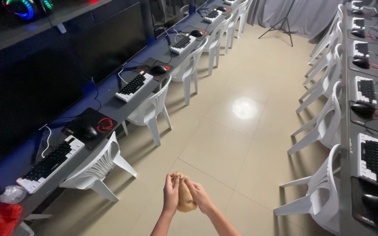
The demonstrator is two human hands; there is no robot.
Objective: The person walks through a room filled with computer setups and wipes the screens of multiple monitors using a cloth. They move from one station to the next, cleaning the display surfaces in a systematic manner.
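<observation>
Both of my hands are held out low in the head view, over the tiled floor. My left hand [171,194] and my right hand [200,196] are closed around a tan bunched cloth [185,200], one on each side of it. The cloth hangs down a little between my palms. My forearms run down to the bottom edge of the frame.
A long desk [110,107] on the left carries keyboards, mice, mouse pads and dark monitors, with white plastic chairs [99,168] tucked along it. A second desk row with chairs [324,118] lines the right. A tripod stand [285,26] and a grey curtain are at the far end.
</observation>
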